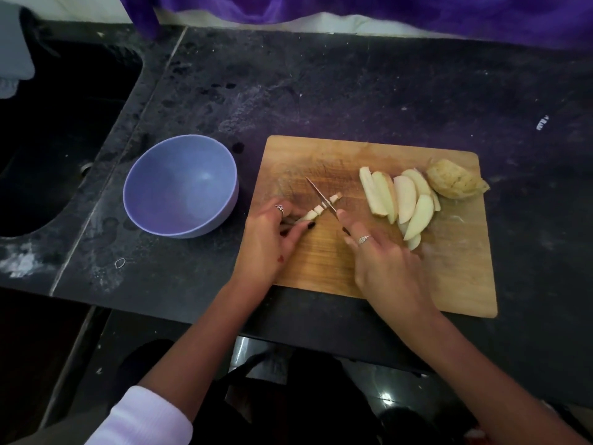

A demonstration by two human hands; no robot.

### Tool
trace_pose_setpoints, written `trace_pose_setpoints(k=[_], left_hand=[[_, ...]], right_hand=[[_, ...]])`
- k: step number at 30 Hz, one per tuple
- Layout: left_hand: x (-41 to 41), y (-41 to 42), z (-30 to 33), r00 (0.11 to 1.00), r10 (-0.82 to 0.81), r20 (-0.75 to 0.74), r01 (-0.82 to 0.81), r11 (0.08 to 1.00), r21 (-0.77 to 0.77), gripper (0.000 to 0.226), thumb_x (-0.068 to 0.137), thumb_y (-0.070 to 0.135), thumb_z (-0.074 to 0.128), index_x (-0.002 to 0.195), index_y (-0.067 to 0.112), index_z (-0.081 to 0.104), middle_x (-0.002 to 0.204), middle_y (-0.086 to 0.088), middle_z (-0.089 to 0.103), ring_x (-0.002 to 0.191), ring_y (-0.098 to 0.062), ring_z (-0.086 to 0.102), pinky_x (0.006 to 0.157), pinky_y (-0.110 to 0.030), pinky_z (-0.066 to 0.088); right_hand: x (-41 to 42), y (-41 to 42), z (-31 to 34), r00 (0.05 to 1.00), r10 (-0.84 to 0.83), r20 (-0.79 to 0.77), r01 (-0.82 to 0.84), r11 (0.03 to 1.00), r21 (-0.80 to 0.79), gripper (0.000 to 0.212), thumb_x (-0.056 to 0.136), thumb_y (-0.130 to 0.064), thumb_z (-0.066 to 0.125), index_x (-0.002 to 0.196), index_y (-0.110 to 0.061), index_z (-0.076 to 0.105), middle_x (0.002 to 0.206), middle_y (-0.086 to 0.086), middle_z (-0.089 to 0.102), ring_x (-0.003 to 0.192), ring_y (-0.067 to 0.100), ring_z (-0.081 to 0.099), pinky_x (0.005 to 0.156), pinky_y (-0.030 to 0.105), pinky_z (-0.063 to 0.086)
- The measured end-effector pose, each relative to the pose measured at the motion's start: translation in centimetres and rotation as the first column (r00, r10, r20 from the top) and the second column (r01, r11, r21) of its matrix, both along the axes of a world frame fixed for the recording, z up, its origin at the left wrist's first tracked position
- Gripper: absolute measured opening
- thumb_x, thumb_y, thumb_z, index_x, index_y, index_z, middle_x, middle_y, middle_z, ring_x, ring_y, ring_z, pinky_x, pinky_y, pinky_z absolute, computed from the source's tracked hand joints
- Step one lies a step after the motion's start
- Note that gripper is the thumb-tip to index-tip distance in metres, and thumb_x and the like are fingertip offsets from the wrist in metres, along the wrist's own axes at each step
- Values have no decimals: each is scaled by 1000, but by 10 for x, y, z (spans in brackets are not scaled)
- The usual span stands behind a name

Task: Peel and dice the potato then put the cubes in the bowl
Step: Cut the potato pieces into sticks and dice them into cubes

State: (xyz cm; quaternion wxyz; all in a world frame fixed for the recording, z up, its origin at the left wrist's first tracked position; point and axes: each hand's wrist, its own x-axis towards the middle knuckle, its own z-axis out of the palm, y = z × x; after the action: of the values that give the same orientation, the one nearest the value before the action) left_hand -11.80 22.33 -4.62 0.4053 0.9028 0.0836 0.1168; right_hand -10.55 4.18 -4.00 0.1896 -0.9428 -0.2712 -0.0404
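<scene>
A wooden cutting board (321, 271) lies on the dark counter. My left hand (272, 239) pinches a pale potato strip (309, 216) near the board's left edge. My right hand (382, 261) grips a small knife (322, 198), index finger along its back, and the blade crosses the strip. Two cut cubes (335, 198) lie just past the blade. Several potato slices (401, 200) are fanned out on the board's right half, with a larger skin-on potato piece (455, 179) behind them. The lilac bowl (150, 200) stands to the left of the board and holds nothing.
A dark sink (54, 139) opens at the far left of the counter. Purple cloth (353, 11) hangs along the back wall. The counter's front edge runs just below the board, with the floor visible beneath.
</scene>
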Motion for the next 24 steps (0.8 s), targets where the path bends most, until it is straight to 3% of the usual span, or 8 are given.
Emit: trace_pose_setpoints(k=[3,6,11,15,19,22,24], left_hand=[[0,3,-7,1000,-9,21,10,999,-45,17,80,17,76,96,11,71,96,2,65,85,-6,63,77,-19,55],[-1,5,-11,998,-16,53,22,994,-109,21,79,13,77,99,12,72,98,4,64,86,-1,63,76,-12,53],[-3,6,-15,992,20,126,-8,995,-95,12,79,9,77,86,17,71,86,15,59,76,2,61,69,-3,47],[-1,8,-19,988,21,151,-12,998,-59,7,80,15,77,85,12,73,86,9,61,77,1,59,67,0,42],[0,10,-19,985,9,170,-3,999,-39,8,80,18,77,85,11,74,90,5,66,80,-2,60,68,1,40],[2,10,-19,986,-5,165,13,999,-50,5,80,15,76,82,12,74,91,5,66,80,-1,60,68,1,40],[3,10,-21,987,-19,160,28,998,-57,4,80,15,76,82,12,74,91,6,67,80,-3,61,71,-6,45]], right_hand=[[4,-2,-1,997,78,-4,-77,994,74,51,84,-5,69,130,-22,53,70,0,63,42,19,53,32,25,37],[6,-3,0,998,61,17,-62,997,44,36,90,-15,62,124,-24,58,67,-5,61,44,13,48,35,13,20],[6,0,1,997,42,-70,-40,999,24,34,98,-28,44,131,-33,52,70,-2,61,55,18,55,48,31,46],[7,1,1,994,46,-103,-41,998,57,32,99,-30,43,129,-37,52,63,-8,53,50,12,51,47,23,40],[8,1,3,990,46,-136,-31,994,109,30,99,-27,47,127,-34,54,72,-10,57,60,12,54,62,22,42],[8,3,6,986,63,-155,-52,996,75,29,99,-28,46,126,-36,53,81,-9,63,64,6,54,58,17,41],[10,5,9,983,64,-174,-60,998,28,27,99,-30,46,125,-36,53,82,-8,63,62,5,54,59,19,43]])
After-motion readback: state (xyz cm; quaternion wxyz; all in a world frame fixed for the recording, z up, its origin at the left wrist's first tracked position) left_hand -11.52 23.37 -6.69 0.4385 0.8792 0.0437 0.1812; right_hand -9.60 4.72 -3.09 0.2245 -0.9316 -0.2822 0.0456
